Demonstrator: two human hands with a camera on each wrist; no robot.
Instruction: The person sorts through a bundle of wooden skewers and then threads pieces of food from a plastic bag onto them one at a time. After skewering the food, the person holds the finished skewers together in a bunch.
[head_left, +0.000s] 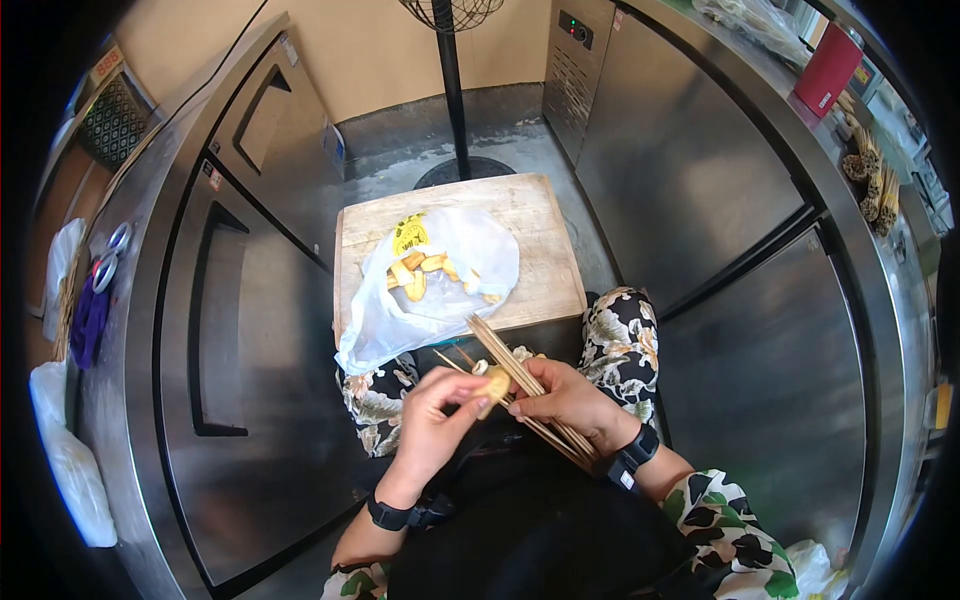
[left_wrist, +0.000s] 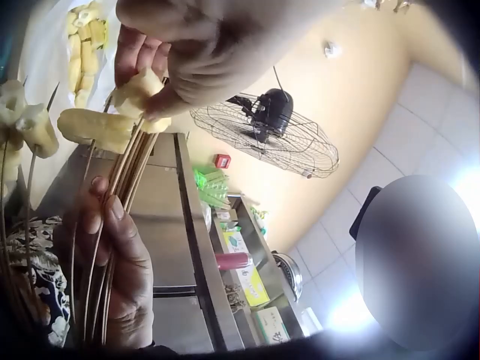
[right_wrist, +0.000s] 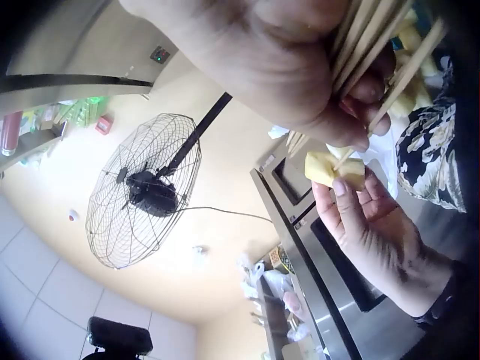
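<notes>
Yellow food piece (head_left: 497,383), pinched in the left hand's (head_left: 440,415) curled fingertips above the lap (head_left: 368,400), looks light, soft and easily split, so its sides want a gentle hold. The right hand (head_left: 572,402) clenches a bundle of thin, stiff skewers (head_left: 503,352).

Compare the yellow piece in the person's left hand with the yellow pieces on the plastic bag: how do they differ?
The held yellow piece is single, pinched by the left hand; the bag pieces lie loosely scattered. The held piece meets the skewers gripped by the right hand; the bag pieces touch no skewer, resting on the plastic bag on the wooden board. Both are pale yellow.
</notes>
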